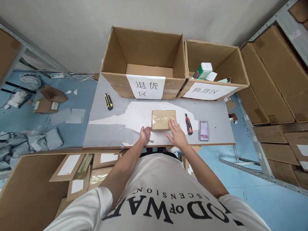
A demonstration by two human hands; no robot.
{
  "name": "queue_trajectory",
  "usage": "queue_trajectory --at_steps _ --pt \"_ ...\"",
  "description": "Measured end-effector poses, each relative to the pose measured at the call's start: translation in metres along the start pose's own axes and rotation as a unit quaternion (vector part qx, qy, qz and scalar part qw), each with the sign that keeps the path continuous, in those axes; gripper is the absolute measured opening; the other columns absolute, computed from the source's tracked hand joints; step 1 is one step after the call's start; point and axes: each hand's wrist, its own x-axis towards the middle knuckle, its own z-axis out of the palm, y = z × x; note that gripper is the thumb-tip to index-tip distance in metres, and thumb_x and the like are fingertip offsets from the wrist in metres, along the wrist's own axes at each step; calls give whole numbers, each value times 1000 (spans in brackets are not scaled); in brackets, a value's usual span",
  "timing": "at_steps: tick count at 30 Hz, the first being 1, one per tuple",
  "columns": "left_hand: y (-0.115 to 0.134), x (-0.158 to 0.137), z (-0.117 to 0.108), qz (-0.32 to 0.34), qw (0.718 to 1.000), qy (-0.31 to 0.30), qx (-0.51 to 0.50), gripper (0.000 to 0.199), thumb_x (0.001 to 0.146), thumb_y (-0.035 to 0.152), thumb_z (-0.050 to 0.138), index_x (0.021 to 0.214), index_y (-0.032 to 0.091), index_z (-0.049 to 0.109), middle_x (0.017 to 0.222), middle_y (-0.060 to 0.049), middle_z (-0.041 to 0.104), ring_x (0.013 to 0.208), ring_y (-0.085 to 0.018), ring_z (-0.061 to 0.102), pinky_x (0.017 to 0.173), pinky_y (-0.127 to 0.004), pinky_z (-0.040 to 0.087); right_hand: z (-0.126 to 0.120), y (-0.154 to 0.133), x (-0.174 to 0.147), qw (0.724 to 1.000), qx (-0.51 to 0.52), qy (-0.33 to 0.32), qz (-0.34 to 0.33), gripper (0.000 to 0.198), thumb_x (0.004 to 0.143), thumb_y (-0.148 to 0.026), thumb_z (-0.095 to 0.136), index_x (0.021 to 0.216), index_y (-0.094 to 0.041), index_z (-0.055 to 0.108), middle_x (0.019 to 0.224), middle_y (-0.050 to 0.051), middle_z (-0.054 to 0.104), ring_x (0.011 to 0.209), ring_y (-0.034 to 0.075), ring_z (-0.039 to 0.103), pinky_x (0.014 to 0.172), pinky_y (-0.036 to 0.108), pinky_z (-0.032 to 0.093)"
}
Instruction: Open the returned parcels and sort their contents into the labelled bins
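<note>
A small taped cardboard parcel [162, 119] lies flat on the grey table [106, 128] in front of me. My right hand [177, 133] rests with its fingertips on the parcel's near right corner. My left hand [145, 134] hovers palm up, fingers apart, just off the parcel's near left corner and holds nothing. A red utility knife [188, 124] lies right of the parcel. A yellow and black utility knife [108, 101] lies at the far left of the table.
Two open cartons with paper labels stand at the table's back: a large one [144, 61] and a right one [214, 69] holding small boxes. A phone [203, 131] lies beside the red knife. A carton of parcels [79, 173] sits lower left. Shelves with boxes [276, 80] line the right.
</note>
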Motion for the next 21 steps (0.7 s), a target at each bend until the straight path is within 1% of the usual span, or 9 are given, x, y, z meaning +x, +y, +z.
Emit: queue_trajectory --at_steps 3,5,8,11,14,17,19,21 --pt "0 1 0 -2 1000 -7 13 61 92 59 22 122 17 56 145 -14 47 136 -21 43 105 -37 40 -3 13 -11 1000 27 -3 5 76 91 -46 51 154 -26 16 160 6 17 148 28 14 119 55 16" --pt "0 2 2 -17 1000 -16 19 65 91 62 21 119 17 58 144 -15 47 134 -21 45 103 -35 42 -7 20 -16 999 39 -4 1 76 91 -45 52 154 -28 14 160 5 16 148 28 14 119 55 17" --pt "0 3 8 -40 999 -21 18 70 89 67 21 116 14 58 138 -17 52 126 -22 52 100 -34 44 -13 26 -19 999 49 -6 -9 78 90 -44 54 154 -28 14 160 5 16 148 27 13 119 53 19" --pt "2 -1 12 -27 999 -31 4 71 88 70 23 114 14 57 129 -16 58 116 -20 59 97 -33 47 -18 33 -17 998 59 0 -11 78 89 -45 56 153 -27 17 160 5 17 148 27 13 120 53 18" --pt "8 -13 10 29 998 -46 -10 70 88 71 24 111 14 58 122 -16 62 110 -20 61 95 -34 48 -23 43 -14 995 94 9 -14 73 90 -49 53 152 -26 22 159 5 20 148 26 15 120 52 18" --pt "20 -28 2 104 994 -36 -20 67 88 72 25 110 17 58 117 -13 66 108 -20 63 94 -35 49 -22 57 -11 987 157 21 -3 72 89 -58 49 150 -25 31 157 6 26 147 25 20 120 50 19" --pt "28 -38 -4 162 986 -25 -25 64 87 72 30 112 20 57 113 -11 68 107 -20 64 94 -36 48 -14 67 -10 976 212 37 20 73 87 -65 45 147 -23 38 155 7 32 145 25 25 120 49 19" --pt "34 -48 -10 227 974 -22 -18 63 83 73 40 114 21 56 110 -10 69 104 -21 64 92 -37 49 -1 76 -11 957 278 51 60 76 85 -71 43 142 -20 46 152 9 38 144 26 30 120 49 18"
